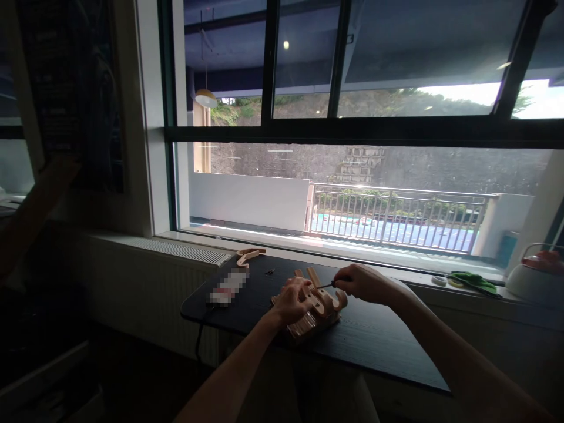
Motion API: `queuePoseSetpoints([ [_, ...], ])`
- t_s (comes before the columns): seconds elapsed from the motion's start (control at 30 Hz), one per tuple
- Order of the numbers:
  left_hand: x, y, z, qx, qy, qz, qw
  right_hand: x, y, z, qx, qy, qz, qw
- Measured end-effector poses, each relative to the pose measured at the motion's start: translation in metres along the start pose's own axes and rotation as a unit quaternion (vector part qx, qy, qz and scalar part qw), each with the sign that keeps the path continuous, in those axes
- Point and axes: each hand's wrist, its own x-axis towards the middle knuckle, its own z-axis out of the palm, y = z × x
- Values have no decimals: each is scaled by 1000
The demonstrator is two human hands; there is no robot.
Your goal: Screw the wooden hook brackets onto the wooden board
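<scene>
On the dark table (pixel 379 335) my left hand (pixel 291 299) is closed on a curved wooden piece (pixel 318 304) with dark holes in it. A second curved wooden part (pixel 341 298) stands right beside it. Both rest over a brown block (pixel 306 326) with a shiny, ridged surface. My right hand (pixel 352 279) grips a screwdriver (pixel 326 286), its thin shaft pointing left with the tip at the wooden piece. Whether the tip sits in a screw is too small to tell.
Farther back lie another hook-shaped wooden piece (pixel 249 255) and some small dark screws (pixel 269 272). A blurred-out item (pixel 227 288) is at the table's left. Green gloves (pixel 473 282) and a kettle (pixel 535 273) are on the windowsill. Another person's arm (pixel 39 205) reaches in at far left.
</scene>
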Motion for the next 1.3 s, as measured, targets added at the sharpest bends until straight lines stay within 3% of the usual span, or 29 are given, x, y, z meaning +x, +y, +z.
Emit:
queuePoseSetpoints([
  [0.1, -3, 11, -26, 13, 30, 60, 998, 1, -4, 20, 75, 22, -36, 996],
  [0.17, -5, 17, -38, 15, -29, 97, 995, 8, -7, 41, 138, 39, -62, 988],
  [0.27, -5, 15, -43, -13, -98, 86, 991, 20, -6, 69, 170, 70, -62, 981],
  [0.37, -5, 4, -41, -21, -112, 53, 992, 21, 1, 81, 156, 98, -46, 982],
  [0.67, 7, 12, -37, -19, -123, 62, 990, 11, -16, 49, -40, 95, -80, 991],
  [0.73, 12, 4, -40, -6, -113, 14, 993, 9, -15, 39, -63, 122, -64, 989],
  [0.8, 9, -7, -43, 50, -64, -52, 995, 2, -8, 34, -74, 165, -32, 983],
  [0.87, -4, -16, -42, 70, -70, -72, 992, -10, 2, 37, -22, 216, 18, 976],
  [0.97, -36, -15, -38, 89, -82, -89, 989, -31, 15, 57, 137, 284, 34, 948],
  [1.07, -55, -6, -44, 84, -79, -97, 989, -46, 23, 86, 290, 290, 55, 911],
  [1.17, -38, -10, -57, 13, 27, -167, 985, -52, 27, 110, 373, 245, 107, 889],
  [1.23, -8, -19, -61, -20, 38, -169, 985, -49, 30, 119, 388, 234, 136, 881],
  [1.3, 25, -27, -57, -68, 7, -158, 985, -43, 34, 123, 386, 244, 140, 879],
])
